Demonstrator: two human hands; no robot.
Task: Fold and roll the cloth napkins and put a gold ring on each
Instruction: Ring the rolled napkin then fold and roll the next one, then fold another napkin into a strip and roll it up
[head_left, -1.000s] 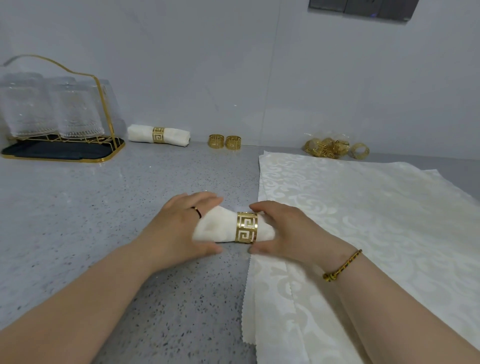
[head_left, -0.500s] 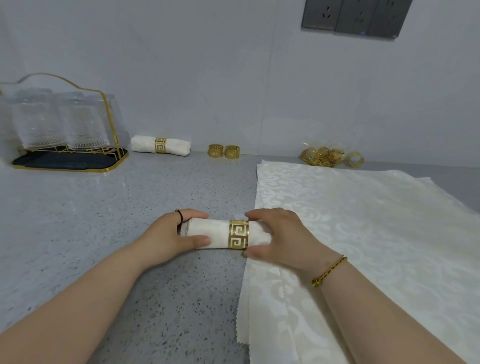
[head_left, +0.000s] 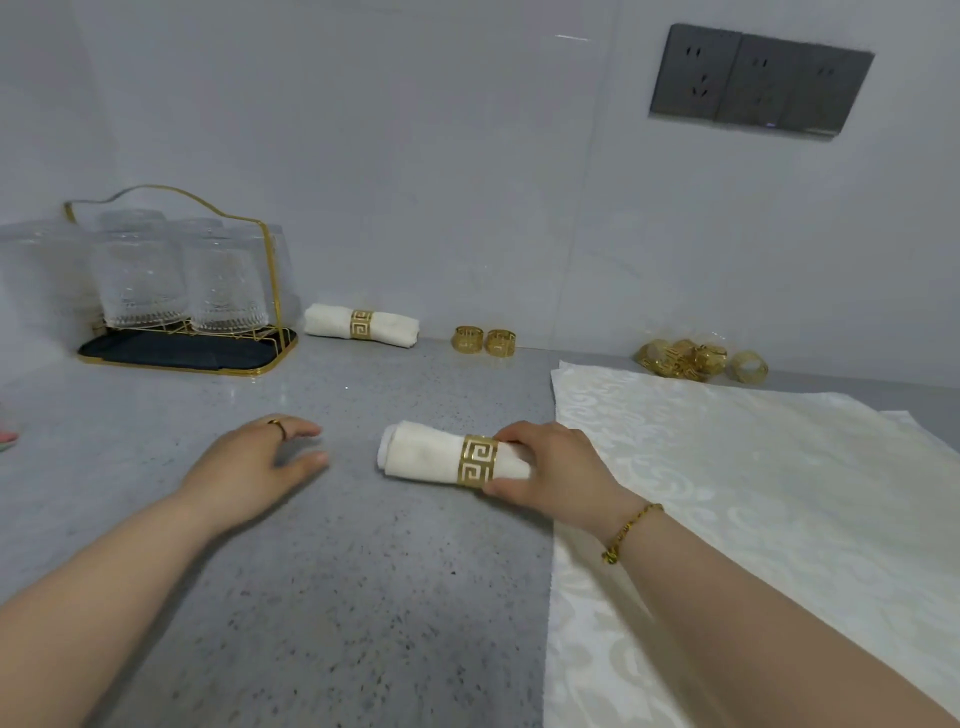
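Note:
A rolled white napkin (head_left: 423, 456) lies on the grey counter (head_left: 322, 571), with a gold ring (head_left: 478, 461) around its right half. My right hand (head_left: 550, 470) grips the roll's right end, fingers and thumb curled around it beside the ring. My left hand (head_left: 249, 470) hovers to the left of the roll, apart from it, fingers relaxed and holding nothing. A second ringed napkin roll (head_left: 361, 325) lies at the back by the wall. Two loose gold rings (head_left: 484, 341) stand near it, and a heap of several gold rings (head_left: 696, 359) lies further right.
Flat cream patterned napkins (head_left: 753, 493) cover the counter's right side, under my right forearm. A gold wire rack (head_left: 187, 343) with upturned glasses stands at the back left. A dark socket panel (head_left: 758, 80) is on the wall.
My left hand has let go of the roll's left end and drawn away to the left. The right hand keeps its hold on the right end. The view has tilted up.

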